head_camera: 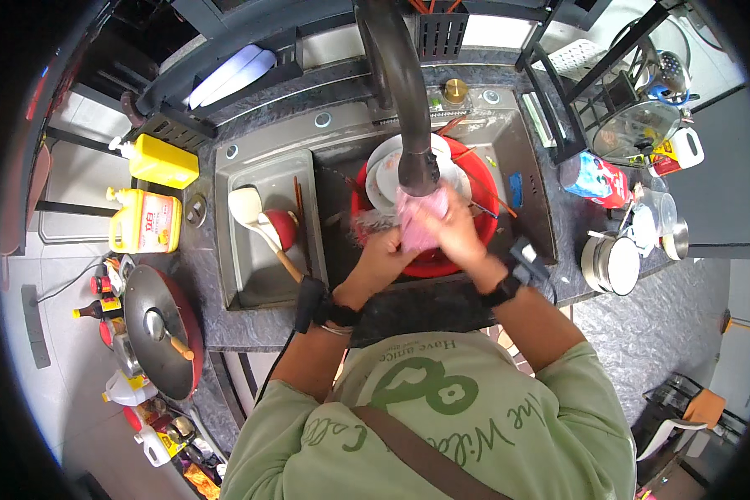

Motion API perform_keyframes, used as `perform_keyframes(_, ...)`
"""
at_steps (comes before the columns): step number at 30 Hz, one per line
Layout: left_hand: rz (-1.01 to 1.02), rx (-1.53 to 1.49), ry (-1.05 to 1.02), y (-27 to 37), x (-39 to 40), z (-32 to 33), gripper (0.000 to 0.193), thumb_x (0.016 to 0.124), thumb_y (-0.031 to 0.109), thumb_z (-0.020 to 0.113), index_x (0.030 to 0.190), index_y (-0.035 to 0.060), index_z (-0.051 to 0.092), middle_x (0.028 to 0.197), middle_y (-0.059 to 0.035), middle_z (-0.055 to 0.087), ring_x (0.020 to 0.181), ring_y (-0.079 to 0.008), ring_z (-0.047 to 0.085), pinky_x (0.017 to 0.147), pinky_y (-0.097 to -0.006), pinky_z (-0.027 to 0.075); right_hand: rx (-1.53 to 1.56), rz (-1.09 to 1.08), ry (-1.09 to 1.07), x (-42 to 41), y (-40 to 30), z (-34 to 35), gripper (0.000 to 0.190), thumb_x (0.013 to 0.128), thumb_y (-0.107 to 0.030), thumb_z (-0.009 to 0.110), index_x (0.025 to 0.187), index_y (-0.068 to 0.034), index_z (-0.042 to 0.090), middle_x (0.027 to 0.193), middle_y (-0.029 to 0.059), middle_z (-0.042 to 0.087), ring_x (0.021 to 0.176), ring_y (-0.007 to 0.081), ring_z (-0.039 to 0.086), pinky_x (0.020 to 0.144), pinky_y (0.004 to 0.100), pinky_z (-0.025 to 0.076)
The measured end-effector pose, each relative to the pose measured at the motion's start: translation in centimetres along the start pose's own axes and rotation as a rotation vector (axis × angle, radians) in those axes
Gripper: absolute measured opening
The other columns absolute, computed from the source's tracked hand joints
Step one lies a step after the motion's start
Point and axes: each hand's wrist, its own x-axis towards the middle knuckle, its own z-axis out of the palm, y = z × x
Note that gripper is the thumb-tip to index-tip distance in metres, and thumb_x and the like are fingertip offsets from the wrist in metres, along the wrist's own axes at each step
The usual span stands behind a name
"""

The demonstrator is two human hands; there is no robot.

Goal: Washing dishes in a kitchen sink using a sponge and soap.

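Under the spout of a black faucet (pixel 417 119), a pink cloth (pixel 415 234) is bunched between my two hands. My left hand (pixel 380 261) grips its lower left side. Blurred by motion, my right hand (pixel 455 230) presses and grips the cloth from the right. Below them a red basin (pixel 489 187) stands in the sink (pixel 537 231), holding white plates (pixel 380 181) and several chopsticks (pixel 500 199). Water (pixel 375 224) splashes to the left of the cloth. Whether anything is wrapped inside the cloth is hidden.
Left of the basin, a drain tray (pixel 250 290) holds a white ladle (pixel 245 206), a red bowl (pixel 281 230) and chopsticks (pixel 298 200). Yellow bottles (pixel 162 161) and a wok (pixel 162 300) stand left. Pots (pixel 619 265) and a dish rack (pixel 562 112) are right.
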Motion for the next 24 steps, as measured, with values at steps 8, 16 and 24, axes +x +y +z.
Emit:
perform_keyframes(8, -0.030, -0.039, -0.105, -0.7, -0.3, -0.1, 0.020, 0.088, 0.013, 0.061, 0.105, 0.0018, 0.061, 0.088, 0.0000, 0.062, 0.082, -0.0042, 0.053, 0.073, -0.0237, 0.045, 0.244, 0.066, -0.111, -0.4, -0.4, 0.0, 0.045, 0.082, -0.019, 0.064, 0.123, -0.003, 0.052, 0.124, 0.0120, 0.053, 0.114, 0.0219, 0.050, 0.094, 0.0337, 0.041)
perform_keyframes(16, -0.094, -0.067, -0.201, 1.6, -0.6, 0.1, 0.020, 0.089, 0.015, 0.059, 0.105, 0.0030, 0.061, 0.086, -0.0022, 0.061, 0.080, -0.0060, 0.053, 0.072, -0.0252, 0.045, 0.671, 0.538, -0.348, 1.8, 0.8, -3.0, 0.031, 0.094, -0.026, 0.047, 0.112, -0.003, 0.056, 0.111, 0.0080, 0.059, 0.101, 0.0187, 0.057, 0.089, 0.0318, 0.044)
perform_keyframes(24, -0.109, -0.049, -0.198, -0.9, -0.6, -0.6, 0.022, 0.089, 0.016, 0.059, 0.105, 0.0024, 0.060, 0.083, -0.0022, 0.060, 0.076, -0.0061, 0.051, 0.068, -0.0250, 0.044, -0.291, -0.144, -0.130, -1.6, -2.7, -1.6, 0.050, 0.080, -0.030, 0.068, 0.119, -0.001, 0.055, 0.127, 0.0212, 0.049, 0.117, 0.0305, 0.050, 0.096, 0.0366, 0.040)
